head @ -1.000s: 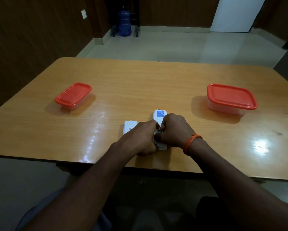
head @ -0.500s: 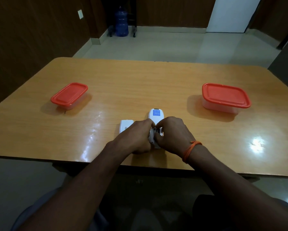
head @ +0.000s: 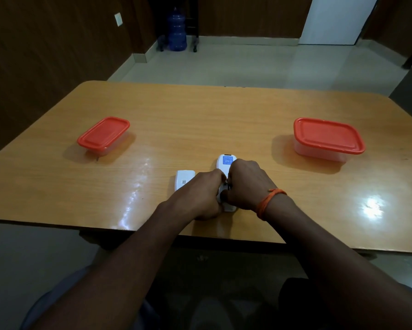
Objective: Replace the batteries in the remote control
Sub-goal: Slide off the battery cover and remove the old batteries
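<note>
We see both hands bunched over a white remote (head: 226, 160) lying back-up on the wooden surface (head: 200, 120), near its front edge. The blue label end pokes out beyond the knuckles; the near end shows under the wrists. Left hand (head: 200, 194) curls in from the left, right hand (head: 244, 184) from the right, with an orange band (head: 269, 200) on the wrist. Both grips are narrow and pressed on the middle of the remote, fingertips meeting there. We cannot tell if either pinches a battery or just the body; the compartment is hidden by the hands.

A small white piece (head: 184, 178), likely the battery cover, lies just beside the left hand on the surface. So we judge the cover is already off. That step is done.

Whether old cells are out or new ones going in, we cannot tell. No loose batteries show anywhere on the surface. Two containers with red lids, the left one (head: 103, 134) and the right one (head: 328, 138), sit well apart at either side, both closed. They may hold batteries; contents not readable.

Left to do, by our guess: finish the cell swap and refit the cover. Roughly midway.
</note>
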